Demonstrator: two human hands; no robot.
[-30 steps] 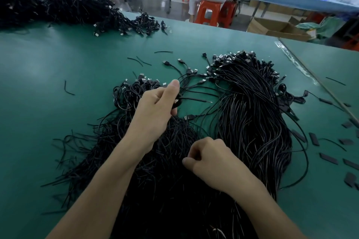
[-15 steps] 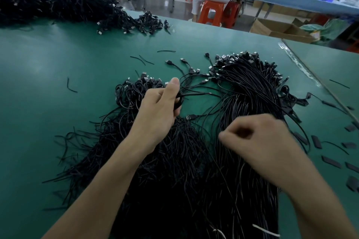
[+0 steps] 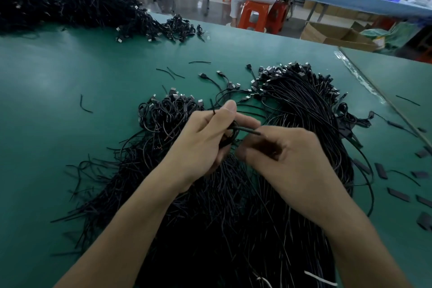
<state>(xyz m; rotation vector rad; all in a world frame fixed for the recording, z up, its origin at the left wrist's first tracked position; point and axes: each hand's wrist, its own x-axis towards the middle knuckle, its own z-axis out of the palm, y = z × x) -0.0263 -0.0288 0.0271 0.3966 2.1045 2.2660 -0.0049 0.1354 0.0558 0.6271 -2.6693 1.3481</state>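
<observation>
Two grips: your left hand clamps the small coiled black cable, your right hand pinches the thin black wire tie. Twist it snugly against the coil.

Green table, orange stools behind.

A thin black cable, wound into a small coil, was pinched in the left grip, thumb above and fingers below. Only a dark arc of its loops showed at that grip's right edge. A short black tie, thin and stiff as wire, crossed the top of the coil. It ran out nearly level to the right, where its far end met the curled fingers of the right grip. Another short black end stuck up behind the left grip's knuckles, just left of the thumb; whether it belonged to the same tie could not be told. Coil and tie sat between the two grips, which nearly touched.
</observation>
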